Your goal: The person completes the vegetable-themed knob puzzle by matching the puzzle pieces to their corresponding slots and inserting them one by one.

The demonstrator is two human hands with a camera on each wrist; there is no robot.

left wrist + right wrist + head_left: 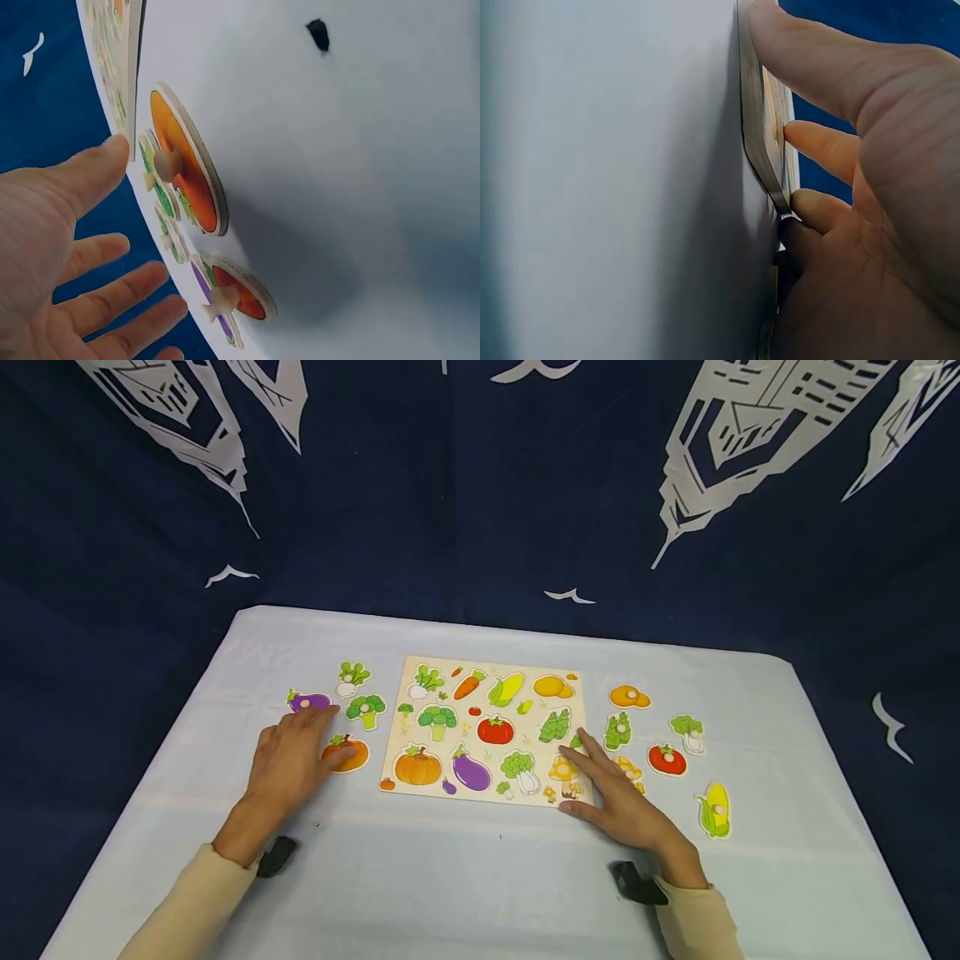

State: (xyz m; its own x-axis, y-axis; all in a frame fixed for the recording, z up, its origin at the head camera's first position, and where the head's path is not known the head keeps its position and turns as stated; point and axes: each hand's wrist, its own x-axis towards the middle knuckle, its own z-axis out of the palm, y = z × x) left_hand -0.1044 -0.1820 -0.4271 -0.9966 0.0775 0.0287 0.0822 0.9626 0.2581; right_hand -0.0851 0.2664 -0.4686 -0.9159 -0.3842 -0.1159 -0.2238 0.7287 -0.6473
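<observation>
A wooden vegetable puzzle board point(527, 725) with printed pictures lies flat on the table. My right hand point(626, 806) touches its right edge, thumb at the near corner and fingers over the printed mushrooms. On the left, my left hand point(288, 760) is above the table with fingers spread and nothing held. Close to it are the knobbed pumpkin piece point(187, 176) and the eggplant piece point(309, 701). An orange-red piece point(247, 300) beside the eggplant shows in the left wrist view; in the head view the hand hides it.
Broccoli point(367, 710) and turnip point(352, 677) pieces lie left of the board. At right are potato point(628, 697), asparagus point(618, 731), bok choy point(688, 733), tomato point(667, 760) and corn point(716, 810) pieces, plus a mushroom piece point(628, 767) partly behind the right hand.
</observation>
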